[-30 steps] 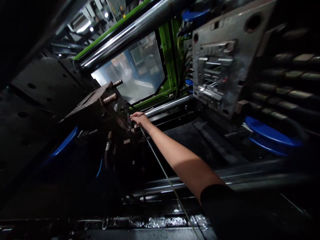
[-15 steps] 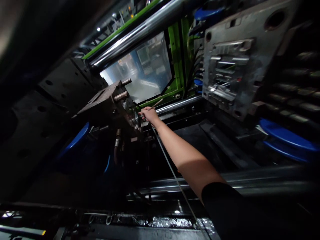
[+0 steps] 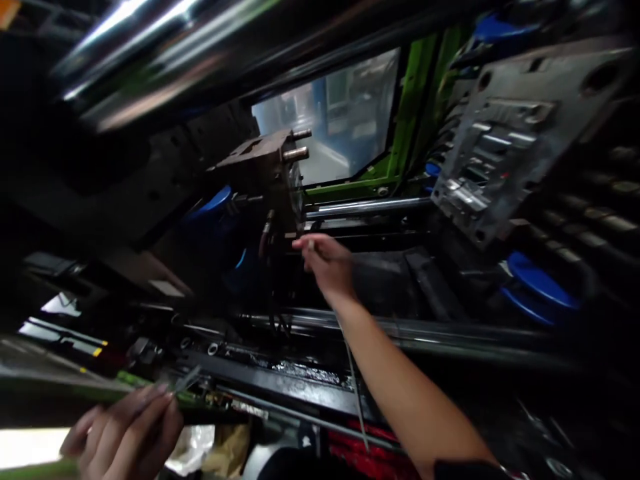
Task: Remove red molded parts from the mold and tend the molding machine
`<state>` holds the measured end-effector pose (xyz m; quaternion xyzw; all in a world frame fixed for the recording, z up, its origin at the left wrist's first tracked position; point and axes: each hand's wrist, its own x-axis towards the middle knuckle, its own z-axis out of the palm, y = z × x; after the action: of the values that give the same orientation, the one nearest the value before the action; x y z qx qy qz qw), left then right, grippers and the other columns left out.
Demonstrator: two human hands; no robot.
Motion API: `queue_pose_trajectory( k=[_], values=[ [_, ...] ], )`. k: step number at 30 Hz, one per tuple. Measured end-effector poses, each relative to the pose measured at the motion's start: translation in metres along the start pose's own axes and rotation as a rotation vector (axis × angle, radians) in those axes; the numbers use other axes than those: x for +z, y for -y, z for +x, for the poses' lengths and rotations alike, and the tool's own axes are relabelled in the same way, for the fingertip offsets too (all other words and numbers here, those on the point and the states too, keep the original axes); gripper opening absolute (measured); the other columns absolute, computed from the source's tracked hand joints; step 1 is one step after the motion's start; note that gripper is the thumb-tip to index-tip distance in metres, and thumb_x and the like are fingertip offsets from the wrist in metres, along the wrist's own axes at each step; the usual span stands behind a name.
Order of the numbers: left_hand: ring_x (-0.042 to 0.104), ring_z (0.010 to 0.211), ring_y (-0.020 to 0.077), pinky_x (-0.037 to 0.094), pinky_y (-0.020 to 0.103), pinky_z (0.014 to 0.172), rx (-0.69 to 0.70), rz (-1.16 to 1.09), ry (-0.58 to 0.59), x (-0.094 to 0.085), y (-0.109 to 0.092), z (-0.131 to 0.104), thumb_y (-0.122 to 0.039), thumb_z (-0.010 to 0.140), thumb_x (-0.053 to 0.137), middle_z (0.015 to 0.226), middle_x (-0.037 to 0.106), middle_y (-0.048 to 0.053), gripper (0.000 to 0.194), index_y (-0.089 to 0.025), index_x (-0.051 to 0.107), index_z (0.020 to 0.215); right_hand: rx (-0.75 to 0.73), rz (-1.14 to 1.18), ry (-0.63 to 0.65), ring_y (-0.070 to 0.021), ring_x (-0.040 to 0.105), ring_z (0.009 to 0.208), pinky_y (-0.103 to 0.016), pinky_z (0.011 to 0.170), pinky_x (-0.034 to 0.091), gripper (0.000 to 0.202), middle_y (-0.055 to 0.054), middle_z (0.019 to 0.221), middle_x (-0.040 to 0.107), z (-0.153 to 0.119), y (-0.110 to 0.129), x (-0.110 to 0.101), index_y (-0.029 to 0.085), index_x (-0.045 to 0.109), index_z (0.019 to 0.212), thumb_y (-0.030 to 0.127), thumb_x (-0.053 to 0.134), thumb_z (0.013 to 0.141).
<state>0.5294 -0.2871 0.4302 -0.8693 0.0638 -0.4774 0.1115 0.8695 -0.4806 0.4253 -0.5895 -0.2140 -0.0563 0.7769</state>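
Observation:
My right hand [image 3: 325,263] is closed around a thin stick-like tool [image 3: 311,245], blurred, with a pale end showing at the fingers. A thin grey cord or hose [image 3: 353,377] hangs below that wrist; whether the hand holds it too is hidden. The hand is in front of and below the left mould half [image 3: 280,167], apart from it. My left hand [image 3: 127,433] is at the lower left with fingers curled together, near the machine's front edge. A small grey piece [image 3: 187,379] shows just past its fingertips, too blurred to name.
The right mould half [image 3: 500,150] stands upright with its cavity facing left. Thick polished tie bars [image 3: 165,67] cross above and below. Blue clamp-like parts [image 3: 540,287] stick out beside both halves. A window [image 3: 345,113] in a green frame lies behind. Something red [image 3: 370,457] is below.
My right hand has drawn back from the left mould half's face, toward me and down. My left hand has come into view at the lower left. The view has shifted.

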Motion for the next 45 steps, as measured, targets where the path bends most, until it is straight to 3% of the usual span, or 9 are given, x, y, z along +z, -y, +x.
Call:
queue_pose_trajectory(
  k=[4,8,15,20,25,29,36,41,45],
  values=[
    [0.070,0.083,0.0210,0.044,0.043,0.095,-0.069,-0.231,0.028,0.030,-0.039,0.013,-0.011,0.081,0.076,0.092,0.074,0.004,0.019,-0.020,0.067,0.096,0.088,0.052,0.238,-0.0164,0.069,0.075,-0.027,0.064,0.055,0.004,-0.007,0.116,0.077,-0.142,0.044,-0.007,0.023,0.075,0.089,0.026,0.073,0.088],
    [0.065,0.084,0.0205,0.043,0.042,0.089,-0.304,-0.584,0.057,0.060,-0.094,0.040,-0.011,0.087,0.067,0.088,0.069,0.002,0.012,-0.022,0.063,0.091,0.151,0.015,0.098,-0.0197,0.072,0.081,-0.029,0.066,0.057,0.010,-0.006,0.105,0.078,-0.203,0.065,-0.015,0.024,0.071,0.084,0.021,0.080,0.080],
    [0.065,0.092,0.0209,0.049,0.038,0.087,-0.444,-0.997,0.075,0.076,-0.136,0.046,-0.011,0.087,0.068,0.093,0.071,0.003,0.014,-0.022,0.071,0.095,0.041,-0.139,-0.157,-0.0168,0.067,0.064,-0.026,0.056,0.052,0.011,-0.001,0.078,0.072,-0.223,0.075,-0.045,0.024,0.070,0.081,0.016,0.078,0.078],
    [0.067,0.111,0.0234,0.055,0.035,0.095,-1.114,-1.643,0.118,0.078,-0.167,0.051,-0.039,0.094,0.068,0.135,0.064,0.011,0.046,-0.026,0.064,0.138,0.056,-0.272,-0.075,-0.0194,0.070,0.075,-0.030,0.068,0.055,0.007,-0.003,0.087,0.074,-0.242,0.080,-0.049,0.025,0.075,0.090,0.020,0.074,0.087],
    [0.050,0.056,0.0059,0.039,0.017,0.047,-1.473,-1.883,-0.025,0.072,-0.184,0.063,-0.045,0.092,0.067,0.106,0.068,0.008,0.053,-0.026,0.060,0.141,0.082,-0.156,0.110,-0.0228,0.076,0.087,-0.035,0.081,0.060,0.013,-0.002,0.096,0.079,-0.266,0.064,-0.038,0.027,0.076,0.089,0.015,0.075,0.085],
    [0.043,0.056,0.0079,0.030,0.020,0.044,-1.307,-1.695,-0.202,0.069,-0.178,0.061,-0.045,0.092,0.064,0.101,0.069,0.008,0.050,-0.026,0.063,0.138,0.106,-0.179,-0.035,-0.0270,0.076,0.100,-0.038,0.084,0.062,0.012,-0.006,0.114,0.079,-0.272,0.070,-0.046,0.028,0.075,0.092,0.019,0.079,0.085],
    [0.063,0.086,0.0197,0.052,0.033,0.067,-0.810,-1.812,0.148,0.054,-0.190,0.031,-0.053,0.095,0.063,0.162,0.041,0.014,0.061,-0.034,0.052,0.152,0.250,0.027,-0.273,-0.0206,0.073,0.076,-0.032,0.066,0.059,0.019,-0.004,0.091,0.075,-0.236,0.092,-0.061,0.023,0.068,0.086,0.023,0.085,0.079],
    [0.064,0.071,0.0118,0.042,0.021,0.052,-0.980,-1.764,-0.039,0.061,-0.170,0.040,-0.046,0.097,0.063,0.133,0.067,0.011,0.055,-0.037,0.050,0.150,0.209,-0.010,-0.290,-0.0172,0.069,0.073,-0.028,0.063,0.055,0.018,-0.001,0.086,0.072,-0.231,0.101,-0.069,0.023,0.068,0.083,0.020,0.084,0.078],
    [0.060,0.062,0.0095,0.044,0.018,0.053,-1.199,-1.867,0.326,0.070,-0.151,0.060,-0.036,0.088,0.077,0.086,0.071,0.004,0.023,-0.020,0.074,0.105,0.196,-0.174,-0.222,-0.0177,0.070,0.074,-0.027,0.061,0.055,0.015,-0.003,0.087,0.073,-0.234,0.109,-0.074,0.022,0.069,0.082,0.021,0.083,0.080]
  ],
)
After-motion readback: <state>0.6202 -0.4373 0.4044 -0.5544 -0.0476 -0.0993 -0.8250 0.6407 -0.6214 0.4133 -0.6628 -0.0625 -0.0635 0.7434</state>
